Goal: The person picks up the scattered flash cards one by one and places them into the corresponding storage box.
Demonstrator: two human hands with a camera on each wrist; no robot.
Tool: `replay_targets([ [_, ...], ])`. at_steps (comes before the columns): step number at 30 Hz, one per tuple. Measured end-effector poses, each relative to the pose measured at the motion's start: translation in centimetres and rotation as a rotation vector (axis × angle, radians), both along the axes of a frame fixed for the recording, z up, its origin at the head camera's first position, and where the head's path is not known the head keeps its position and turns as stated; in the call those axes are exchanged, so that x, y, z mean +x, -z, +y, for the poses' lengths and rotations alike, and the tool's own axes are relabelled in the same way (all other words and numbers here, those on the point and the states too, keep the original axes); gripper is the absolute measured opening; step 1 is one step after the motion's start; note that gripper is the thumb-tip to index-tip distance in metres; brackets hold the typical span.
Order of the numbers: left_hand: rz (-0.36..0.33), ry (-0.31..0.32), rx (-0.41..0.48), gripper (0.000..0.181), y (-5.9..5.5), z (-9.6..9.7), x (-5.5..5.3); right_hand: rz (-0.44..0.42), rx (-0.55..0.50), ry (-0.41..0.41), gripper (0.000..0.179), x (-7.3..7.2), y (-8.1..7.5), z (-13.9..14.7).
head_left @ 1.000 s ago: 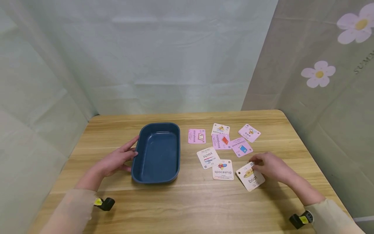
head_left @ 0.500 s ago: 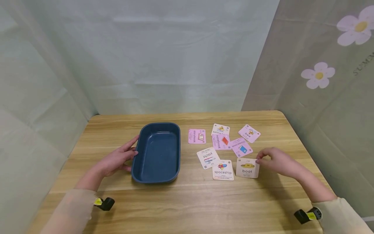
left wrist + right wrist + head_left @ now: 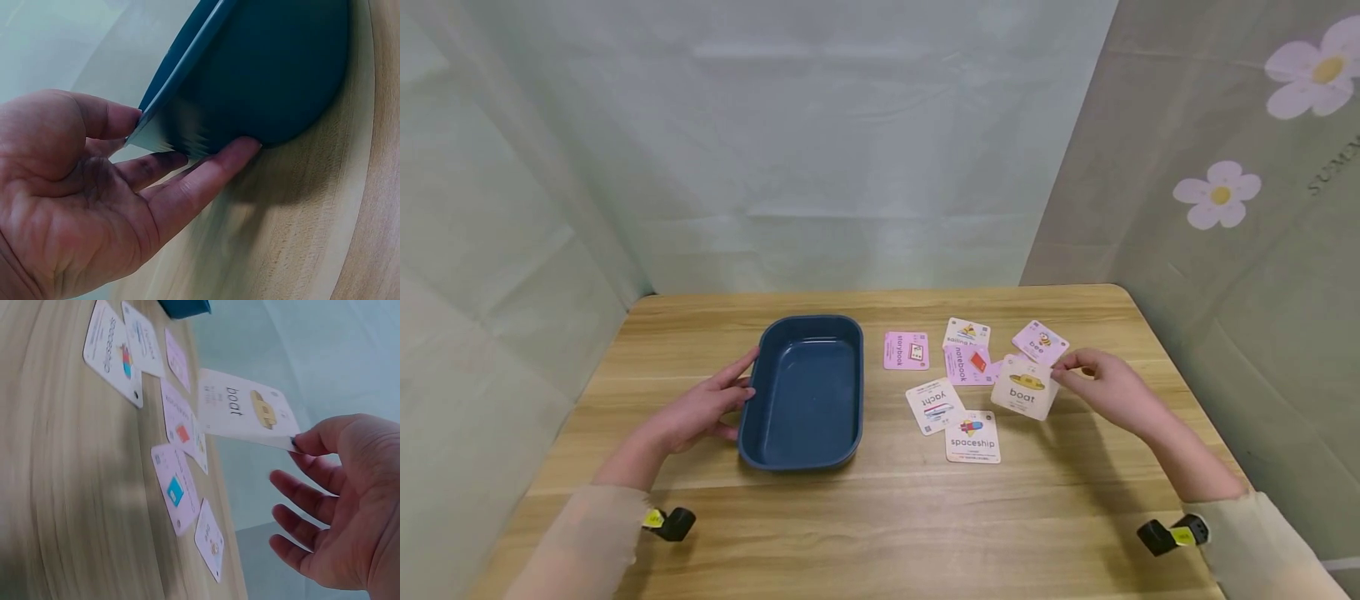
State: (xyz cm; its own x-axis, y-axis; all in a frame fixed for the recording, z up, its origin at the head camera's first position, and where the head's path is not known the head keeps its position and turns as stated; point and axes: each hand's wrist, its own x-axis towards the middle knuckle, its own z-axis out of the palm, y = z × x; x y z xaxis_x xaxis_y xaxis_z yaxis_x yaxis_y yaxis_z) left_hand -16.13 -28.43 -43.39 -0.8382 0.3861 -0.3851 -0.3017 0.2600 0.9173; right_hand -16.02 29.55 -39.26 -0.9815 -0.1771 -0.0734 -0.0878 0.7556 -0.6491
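Note:
My right hand (image 3: 1108, 387) pinches the corner of a white card printed "boat" (image 3: 1024, 386) between thumb and forefinger. In the right wrist view the boat card (image 3: 247, 411) is raised off the table, the other fingers loosely bent. It hangs over the Chinese book card, hiding most of it in the head view. My left hand (image 3: 711, 406) touches the left side of a dark blue tray (image 3: 745, 433). The left wrist view shows the fingers (image 3: 206, 178) extended against the outer wall of the tray (image 3: 269, 81). Nothing lies in the tray.
Around the boat card lie the bee (image 3: 1040, 342), notebook (image 3: 967, 365), sailing boat (image 3: 966, 332), yacht (image 3: 934, 406) and spaceship (image 3: 972, 437) cards, some overlapping. The storybook card (image 3: 906, 350) lies apart, nearer the tray. Fabric walls stand behind and beside the wooden table (image 3: 880, 533).
My right hand first turns the boat card near the spaceship card, then lifts it away from me over the Chinese book card. The left hand and tray stay put.

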Motion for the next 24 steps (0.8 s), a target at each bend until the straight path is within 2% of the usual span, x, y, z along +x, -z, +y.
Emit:
replay_targets([
  [8, 0.008, -0.002, -0.010, 0.072, 0.1, 0.0, 0.0, 0.010, -0.069, 0.067, 0.037, -1.2, 0.0, -1.8],
  [24, 0.001, -0.009, -0.024, 0.072, -0.2, 0.2, 0.1, 0.038, -0.128, 0.068, 0.031, -3.1, -0.4, -4.6],
])
